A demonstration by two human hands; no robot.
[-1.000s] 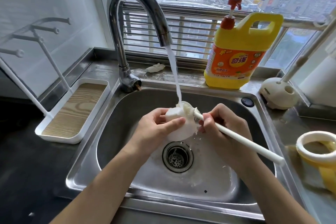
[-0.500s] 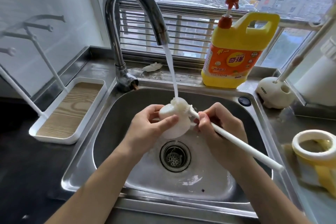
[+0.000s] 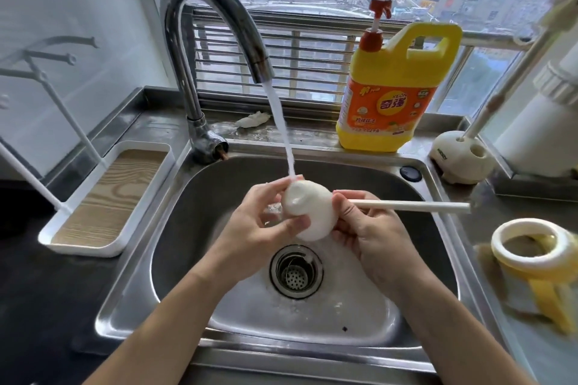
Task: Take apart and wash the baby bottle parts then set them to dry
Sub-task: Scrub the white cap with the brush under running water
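Note:
A white rounded baby bottle part sits under the running water over the middle of the steel sink. My left hand grips it from the left. My right hand holds a white brush. The brush handle points right and lies level; its head is hidden behind the part. A cream and yellow collar ring with handles lies on the counter at the right.
The curved tap runs water from behind the sink. A yellow detergent jug stands on the back ledge. A white drying rack with a wood-pattern tray is at the left. A cream brush holder sits at the right back.
The brush handle has swung from slanting down-right to lying level. The bottle part has turned in my left hand, so the brush head no longer shows.

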